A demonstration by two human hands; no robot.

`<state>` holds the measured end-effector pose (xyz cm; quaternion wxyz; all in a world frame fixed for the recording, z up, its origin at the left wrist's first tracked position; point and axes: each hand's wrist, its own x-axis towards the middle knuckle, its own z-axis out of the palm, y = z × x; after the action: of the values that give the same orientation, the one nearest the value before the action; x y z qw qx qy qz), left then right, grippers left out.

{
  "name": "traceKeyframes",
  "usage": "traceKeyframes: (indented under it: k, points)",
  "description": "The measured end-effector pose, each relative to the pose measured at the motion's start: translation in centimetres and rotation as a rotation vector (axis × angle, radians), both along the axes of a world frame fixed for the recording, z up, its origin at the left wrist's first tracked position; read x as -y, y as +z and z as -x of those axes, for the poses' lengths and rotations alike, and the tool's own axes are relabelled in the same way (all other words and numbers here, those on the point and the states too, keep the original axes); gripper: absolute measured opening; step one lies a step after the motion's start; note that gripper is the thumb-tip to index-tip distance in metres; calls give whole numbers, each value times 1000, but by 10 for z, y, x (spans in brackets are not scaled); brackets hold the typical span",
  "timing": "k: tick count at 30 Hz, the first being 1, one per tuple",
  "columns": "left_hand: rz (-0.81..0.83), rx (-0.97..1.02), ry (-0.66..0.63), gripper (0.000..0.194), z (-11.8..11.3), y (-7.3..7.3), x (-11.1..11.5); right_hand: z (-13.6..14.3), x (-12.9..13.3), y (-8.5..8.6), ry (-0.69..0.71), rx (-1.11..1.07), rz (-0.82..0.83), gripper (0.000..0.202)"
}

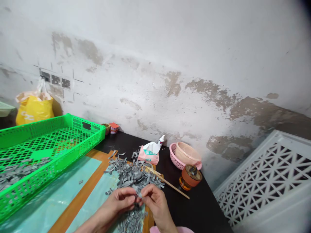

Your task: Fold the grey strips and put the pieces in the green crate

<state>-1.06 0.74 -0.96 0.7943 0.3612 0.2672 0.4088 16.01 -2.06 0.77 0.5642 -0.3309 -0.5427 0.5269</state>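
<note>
Flaking plaster wall (136, 48) was noted behind a dark, smooth table (199, 210).
A green plastic crate (73, 157), lattice-floored, was part-filled with grey pieces (17, 174). Glossy turquoise sheeting (53, 191) was crossed by brown tape (81, 191). Curved grey strips (133, 173) were heaped loosely. By the left hand (121, 199) and right hand (155, 199), a small greyish piece (139, 191) was pinched in the fingertips, at the heap's near edge; its outline was partly hidden.

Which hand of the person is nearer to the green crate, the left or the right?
Left. The left hand is apart from the green crate, to its right in the picture; the right hand is farther right, beyond the left one.
</note>
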Motion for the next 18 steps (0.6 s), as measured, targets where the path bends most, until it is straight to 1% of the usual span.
traceKeyframes:
  k: [2,4,8,11,13,15,16,18]
  points:
    - [-59,-69,45,25,-3,-2,1,3,-1,-2,-20,13,-7,18]
    - [-89,-107,81,28,-3,-3,1,6,-2,-4,-47,48,-25,17]
    - [-83,-120,98,31,-1,0,1,11,-3,-9,-126,123,-32,11]
    - [-70,-129,117,29,1,5,2,12,-3,-11,-157,142,0,12]
    - [-79,-139,138,26,1,10,3,12,-3,-12,-138,113,56,16]
    - [-95,-141,163,25,0,14,4,11,-3,-12,-117,46,126,28]
    - [-107,-138,165,25,0,15,4,11,-4,-12,-106,18,155,34]
    - [-146,-132,134,24,1,18,4,9,-4,-12,-83,0,188,38]
